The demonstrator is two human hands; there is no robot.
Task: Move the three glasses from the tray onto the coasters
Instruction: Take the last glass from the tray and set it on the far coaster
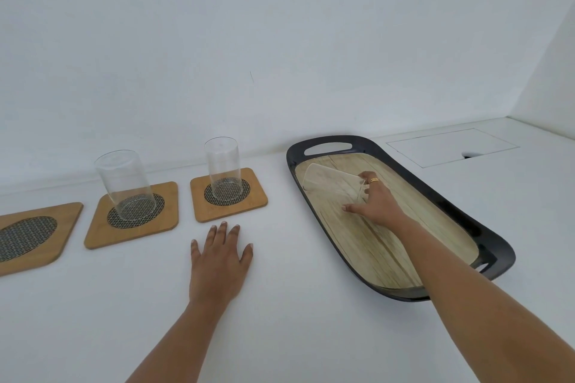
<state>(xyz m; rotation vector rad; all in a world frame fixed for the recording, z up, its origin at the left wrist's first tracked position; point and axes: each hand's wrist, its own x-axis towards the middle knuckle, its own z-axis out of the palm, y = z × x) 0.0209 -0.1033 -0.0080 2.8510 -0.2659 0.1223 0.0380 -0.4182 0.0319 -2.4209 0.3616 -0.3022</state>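
Three wooden coasters with dark woven centres lie in a row on the white table. The left coaster (31, 236) is bare and partly cut off by the frame. A clear glass (124, 185) stands on the middle coaster (102, 235). Another clear glass (223, 169) stands on the right coaster (230, 214). A third clear glass (333, 185) lies tilted on its side in the black-rimmed tray (435, 196), and my right hand (375, 204) grips its base end. My left hand (221, 261) rests flat on the table in front of the right coaster, fingers spread, holding nothing.
A white wall runs close behind the coasters and tray. A rectangular hatch with a cable notch (452, 146) is set into the table at the back right. A side wall closes in at the far right.
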